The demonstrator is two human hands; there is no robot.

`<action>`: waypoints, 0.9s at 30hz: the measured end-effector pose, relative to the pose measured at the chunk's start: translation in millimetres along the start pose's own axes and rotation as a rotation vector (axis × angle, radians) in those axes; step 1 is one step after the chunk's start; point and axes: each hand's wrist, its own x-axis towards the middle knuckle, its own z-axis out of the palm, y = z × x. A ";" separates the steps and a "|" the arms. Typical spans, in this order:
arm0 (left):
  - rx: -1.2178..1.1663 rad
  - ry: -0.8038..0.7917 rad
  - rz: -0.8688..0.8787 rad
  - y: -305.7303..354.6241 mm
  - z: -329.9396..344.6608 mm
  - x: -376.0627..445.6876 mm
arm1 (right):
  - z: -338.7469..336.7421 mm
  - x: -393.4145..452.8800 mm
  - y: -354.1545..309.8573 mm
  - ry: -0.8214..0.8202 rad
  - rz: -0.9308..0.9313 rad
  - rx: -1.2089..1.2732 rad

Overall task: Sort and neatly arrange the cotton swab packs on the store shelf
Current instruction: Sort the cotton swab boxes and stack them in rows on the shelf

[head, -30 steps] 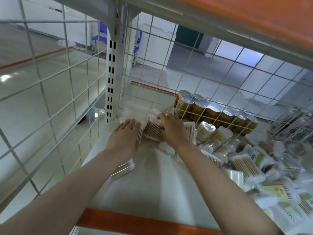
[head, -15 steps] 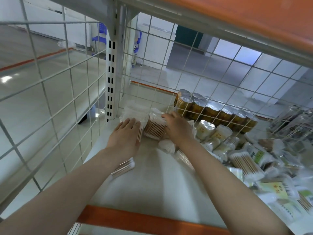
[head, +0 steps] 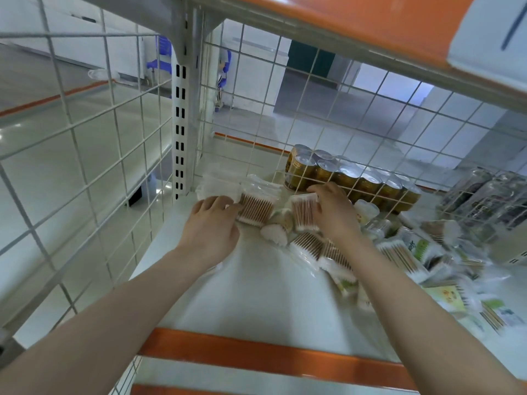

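A pack of wooden-stemmed cotton swabs (head: 305, 211) stands upright near the back of a white store shelf (head: 256, 292), gripped by a person's right hand (head: 333, 213), whose fingers curl over its top edge and far side. Just to its left, a second pack (head: 255, 208) leans against a row of white swab packs (head: 219, 185) lined up in the shelf's rear left corner. The left hand (head: 211, 226) lies palm-down beside that second pack, its fingers loosely bent and its fingertips touching the pack's left edge; whether they actually grip it cannot be told. Between the two hands, a round bundle of swabs (head: 275, 229) lies on its side. To the right, a loose heap of mixed swab packs (head: 399, 252), some with green labels, sprawls across the shelf, blurred toward the edge of the view. A row of gold cans (head: 350, 178) stands behind the white wire grid (head: 313, 115) that backs the shelf. An orange strip (head: 271, 357) runs along the shelf's front edge.
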 end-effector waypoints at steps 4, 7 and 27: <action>-0.018 -0.040 -0.001 10.7 0.9 -6.5 | -3.4 -9.5 9.8 -0.008 0.015 -0.010; -0.039 -0.045 -0.013 12.9 4.1 -12.0 | -4.2 -14.9 11.8 -0.020 0.013 -0.032; -0.051 -0.004 -0.053 6.7 6.2 -17.2 | 13.9 11.2 1.4 -0.136 0.067 0.056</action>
